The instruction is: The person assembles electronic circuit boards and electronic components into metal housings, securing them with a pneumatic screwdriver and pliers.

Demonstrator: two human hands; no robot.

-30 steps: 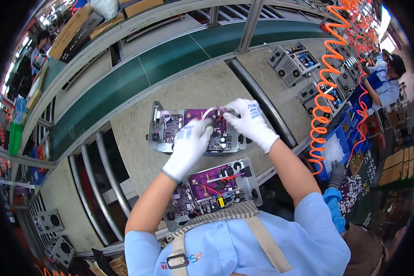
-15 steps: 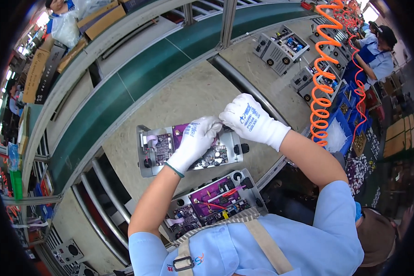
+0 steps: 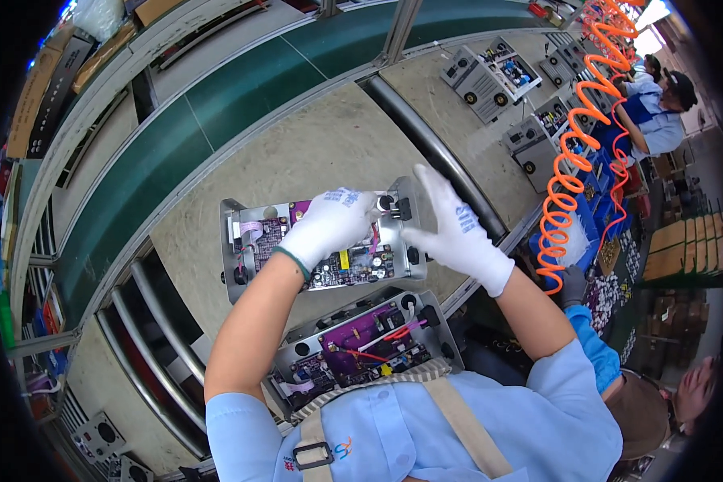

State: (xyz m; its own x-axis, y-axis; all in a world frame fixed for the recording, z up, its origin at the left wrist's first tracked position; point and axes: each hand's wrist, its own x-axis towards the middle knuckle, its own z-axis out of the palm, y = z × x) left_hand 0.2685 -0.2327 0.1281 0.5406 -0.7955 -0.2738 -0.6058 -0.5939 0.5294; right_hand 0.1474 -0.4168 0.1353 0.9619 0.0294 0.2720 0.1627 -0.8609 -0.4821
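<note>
A grey metal chassis (image 3: 329, 284) holding purple and dark circuit boards lies on the worktop in front of me. My left hand (image 3: 333, 221), in a white glove, reaches over its boards. The fingers are curled together at the right end, next to a black round part (image 3: 386, 203); what they hold is hidden. My right hand (image 3: 458, 237), also gloved, is beside the chassis's right end panel (image 3: 412, 225), with thumb and fingers spread apart and nothing between them. A second open chassis (image 3: 373, 341) with a purple board and coloured wires stands close against my body.
Metal rollers (image 3: 426, 140) cross the bench beyond my right hand. More grey units (image 3: 486, 84) stand at the far right. Orange coiled hoses (image 3: 570, 153) hang over blue bins (image 3: 590, 209). A green conveyor (image 3: 161, 161) curves along the far side. A co-worker's gloved hand (image 3: 572, 285) is at the right.
My right hand has opened and moved slightly down and away from my left hand. My left hand has shifted a little left. The whole view has turned slightly, and a co-worker's arm appears at the right.
</note>
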